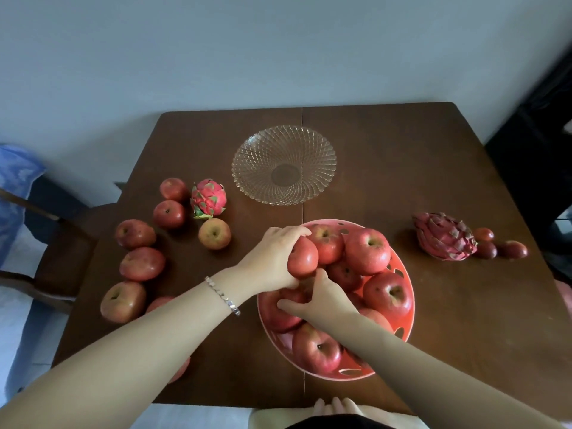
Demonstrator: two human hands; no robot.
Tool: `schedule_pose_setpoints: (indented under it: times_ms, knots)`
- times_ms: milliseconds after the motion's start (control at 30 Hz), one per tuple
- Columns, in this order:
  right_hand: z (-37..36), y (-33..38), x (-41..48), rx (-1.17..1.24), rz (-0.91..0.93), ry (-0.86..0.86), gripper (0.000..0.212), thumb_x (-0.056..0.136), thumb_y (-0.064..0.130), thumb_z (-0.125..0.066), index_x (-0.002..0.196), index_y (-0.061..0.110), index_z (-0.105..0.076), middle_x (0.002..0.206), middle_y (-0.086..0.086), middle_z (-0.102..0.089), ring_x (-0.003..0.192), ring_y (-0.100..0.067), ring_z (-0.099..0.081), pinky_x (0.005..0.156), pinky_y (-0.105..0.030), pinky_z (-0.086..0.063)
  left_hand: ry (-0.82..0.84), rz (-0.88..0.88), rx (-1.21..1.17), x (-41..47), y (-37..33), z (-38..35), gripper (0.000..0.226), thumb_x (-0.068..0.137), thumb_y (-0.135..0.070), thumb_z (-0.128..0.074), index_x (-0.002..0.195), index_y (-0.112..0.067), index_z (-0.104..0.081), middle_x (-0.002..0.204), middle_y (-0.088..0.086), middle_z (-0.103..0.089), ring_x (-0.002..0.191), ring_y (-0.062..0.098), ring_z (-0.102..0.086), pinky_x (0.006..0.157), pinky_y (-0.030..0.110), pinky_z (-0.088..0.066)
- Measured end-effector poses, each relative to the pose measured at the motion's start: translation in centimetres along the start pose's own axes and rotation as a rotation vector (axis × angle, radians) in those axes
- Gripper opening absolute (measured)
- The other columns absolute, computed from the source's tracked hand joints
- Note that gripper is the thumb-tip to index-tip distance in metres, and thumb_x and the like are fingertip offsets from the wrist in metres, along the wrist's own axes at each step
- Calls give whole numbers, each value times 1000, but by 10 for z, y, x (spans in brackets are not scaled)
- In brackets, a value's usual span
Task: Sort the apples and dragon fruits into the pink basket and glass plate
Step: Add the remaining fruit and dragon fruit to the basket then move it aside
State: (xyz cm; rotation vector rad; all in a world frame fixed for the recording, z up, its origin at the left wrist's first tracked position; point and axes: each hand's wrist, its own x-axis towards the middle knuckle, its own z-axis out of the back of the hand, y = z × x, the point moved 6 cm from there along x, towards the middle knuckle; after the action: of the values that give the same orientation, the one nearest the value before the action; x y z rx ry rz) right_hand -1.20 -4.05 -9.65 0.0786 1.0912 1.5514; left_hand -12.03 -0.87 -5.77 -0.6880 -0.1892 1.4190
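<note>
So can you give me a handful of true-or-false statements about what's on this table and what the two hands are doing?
1. The clear patterned glass plate holds two dragon fruits. False: it holds nothing.
2. The left hand grips a red apple over the round pink plastic basket. True.
3. Both pink scaly dragon fruits lie in the basket. False: one dragon fruit sits left of the plate, the darker dragon fruit right of the basket, both on the brown wooden table.
4. Several loose apples lie on the table's left side. True.
5. The right hand rests on the table's edge. False: it reaches among the basket's apples.
</note>
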Motion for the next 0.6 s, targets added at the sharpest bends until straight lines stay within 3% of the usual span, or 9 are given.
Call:
schedule_pose_setpoints:
  times_ms: [133,233,300,367,433,467,533,600]
  knots:
    - [0,-5,2,40,-10,61,74,66,50,-77,120,13,-41,110,1,-61,100,-17,-60,78,-27,-47,158,128,67,10,9,-7,83,64,-20,-79,135,-23,-36,136,-1,-39,123,23,-43,101,36,-40]
    - [1,-5,9,173,18,166,60,66,49,-75,113,16,-59,101,2,-68,91,-12,-64,83,-32,-54,210,157,62,11,8,-14,79,73,-26,-71,141,-27,-29,145,0,-30,131,25,-31,107,38,-34]
    - [5,-9,12,393,-123,245,45,71,40,-74,108,18,-64,102,-2,-70,93,-15,-65,84,-32,-56,202,186,19,9,7,-13,73,80,-30,-64,143,-29,-27,146,4,-29,135,26,-26,111,38,-29]
    - [13,-15,14,533,-271,220,36,70,30,-76,100,13,-66,101,-7,-69,93,-18,-64,79,-30,-56,155,203,1,7,7,-11,70,83,-33,-62,143,-30,-27,142,10,-35,134,27,-28,110,37,-28]
    - [33,-11,17,285,-206,28,20,73,26,-70,82,9,-63,83,-6,-64,81,-22,-62,66,-29,-49,82,209,-10,4,6,-8,73,79,-34,-67,141,-22,-31,137,12,-42,130,28,-35,106,35,-33]
    - [44,-3,18,70,-115,-82,20,76,26,-65,85,9,-61,86,-6,-60,84,-26,-60,65,-29,-44,46,221,-21,2,5,-8,73,77,-33,-69,138,-17,-33,134,11,-44,127,27,-38,103,33,-35]
    - [61,23,14,-341,124,-282,32,81,23,-58,110,11,-54,112,-9,-50,107,-31,-50,73,-32,-37,-7,246,-42,-1,4,-7,67,76,-32,-69,131,-12,-37,128,9,-48,123,25,-41,96,29,-38]
    - [69,38,22,-574,286,-344,47,80,24,-60,123,14,-47,127,-10,-42,119,-30,-40,87,-33,-36,-47,240,-50,-2,1,-7,59,77,-33,-67,125,-9,-43,123,7,-51,119,25,-43,94,28,-37]
